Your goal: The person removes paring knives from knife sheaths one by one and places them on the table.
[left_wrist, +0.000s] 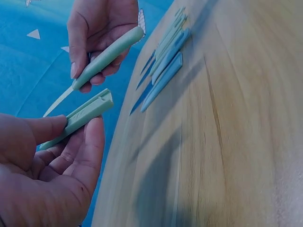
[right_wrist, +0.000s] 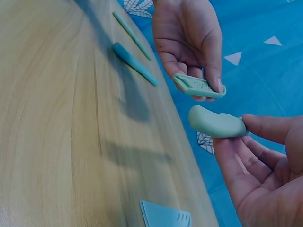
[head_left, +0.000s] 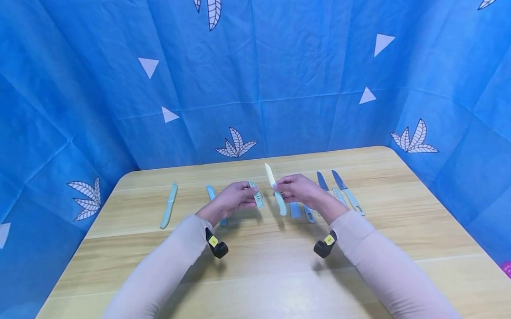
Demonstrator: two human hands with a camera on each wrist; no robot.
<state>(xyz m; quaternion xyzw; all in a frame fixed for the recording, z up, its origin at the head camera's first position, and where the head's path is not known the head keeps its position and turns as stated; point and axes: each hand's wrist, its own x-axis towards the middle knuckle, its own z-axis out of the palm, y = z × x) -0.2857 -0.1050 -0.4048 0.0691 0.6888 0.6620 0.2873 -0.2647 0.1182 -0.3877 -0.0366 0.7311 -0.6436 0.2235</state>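
Over the middle of the table, my left hand (head_left: 235, 197) pinches a pale green slotted blade sheath (left_wrist: 83, 118) between thumb and fingers. Just to the right, my right hand (head_left: 299, 191) grips a small knife (head_left: 280, 203) by the front of its pale green handle. The knife's pale blade points up and away from me, bare and apart from the sheath. In the left wrist view the blade passes behind the sheath; the right wrist view shows the handle's rounded end (right_wrist: 215, 124) near the sheath's end.
A green-handled piece (head_left: 169, 206) and a bluer one (head_left: 211, 193) lie on the left of the wooden table (head_left: 269, 273). Beyond my right hand lie knives with dark blue blades (head_left: 339, 179), a slotted green sheath (head_left: 338, 195) and a blue sheath (head_left: 295, 210). Blue cloth (head_left: 295, 81) hangs behind.
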